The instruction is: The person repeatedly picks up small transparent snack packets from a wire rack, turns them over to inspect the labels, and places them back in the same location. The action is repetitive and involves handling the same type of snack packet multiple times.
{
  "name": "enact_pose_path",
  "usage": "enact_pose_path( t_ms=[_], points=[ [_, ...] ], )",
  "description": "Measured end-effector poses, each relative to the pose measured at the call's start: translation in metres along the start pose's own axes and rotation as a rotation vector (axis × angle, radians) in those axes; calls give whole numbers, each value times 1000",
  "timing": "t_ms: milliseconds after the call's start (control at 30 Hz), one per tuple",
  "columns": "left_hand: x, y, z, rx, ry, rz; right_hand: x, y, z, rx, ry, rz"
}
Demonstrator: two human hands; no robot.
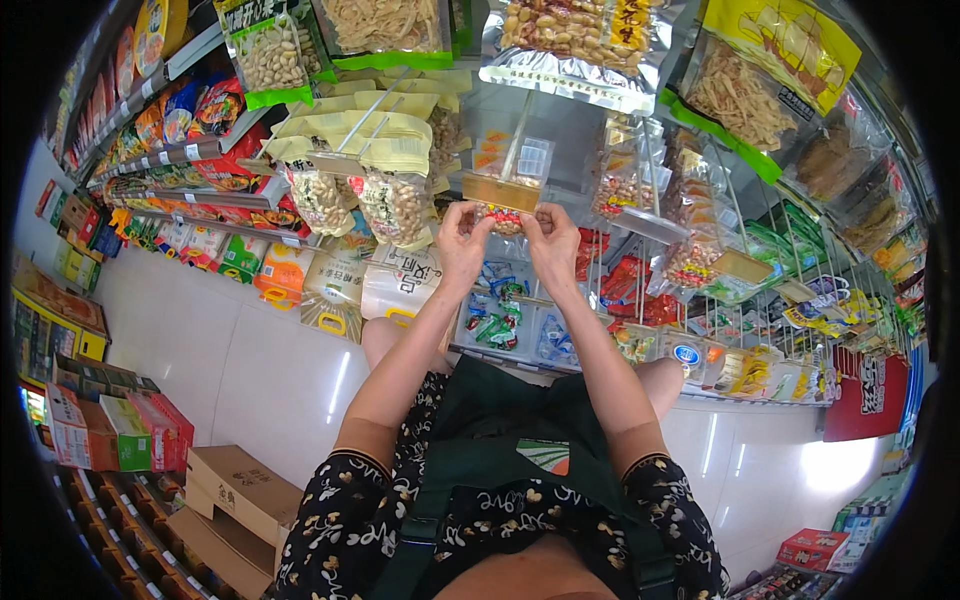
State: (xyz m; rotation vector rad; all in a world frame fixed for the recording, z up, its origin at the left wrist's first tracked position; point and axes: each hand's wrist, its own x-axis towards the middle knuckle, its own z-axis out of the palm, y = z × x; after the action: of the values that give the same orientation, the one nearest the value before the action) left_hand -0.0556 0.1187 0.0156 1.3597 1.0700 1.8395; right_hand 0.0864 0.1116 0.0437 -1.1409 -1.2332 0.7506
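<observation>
My left hand (462, 241) and my right hand (553, 241) pinch the two sides of a small clear packet of peanuts (507, 225) with a red and yellow label. The packet is right below a tan tag holder (500, 193) at the front end of a metal display hook (520, 142). More clear peanut packets (491, 159) hang on that hook behind the holder. Whether the held packet is on the hook cannot be seen. Left of my hands hang cream-topped bags of nuts (394, 195); to the right are more small peanut packets (626, 191).
Large snack bags (574, 45) hang overhead. Below my hands, a clear bin (491, 341) holds wrapped sweets. Several hooks (739, 217) jut out at right. Handled bags (401, 285) stand at the left of the bins. Cardboard boxes (244, 484) lie behind me at left.
</observation>
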Motion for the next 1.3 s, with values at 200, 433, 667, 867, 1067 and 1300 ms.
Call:
enact_pose_path(
  t_ms=[200,433,667,867,1067,1300],
  points=[
    [4,8,15,276,40,34,3,4,-16,-127,45,-95],
    [-60,31,70,376,-392,397,-17,2,-95,-443,336,-315],
    [-23,22,130,337,-371,232,6,-8,-119,-57,278,-122],
    [-64,74,99,218,-422,-32,-37,-16,-144,-150,259,-80],
    [-96,93,71,262,-342,231,-82,-34,-145,-8,139,-47],
    [-125,32,33,147,-170,-106,-87,-6,-94,-33,-44,2]
  ],
)
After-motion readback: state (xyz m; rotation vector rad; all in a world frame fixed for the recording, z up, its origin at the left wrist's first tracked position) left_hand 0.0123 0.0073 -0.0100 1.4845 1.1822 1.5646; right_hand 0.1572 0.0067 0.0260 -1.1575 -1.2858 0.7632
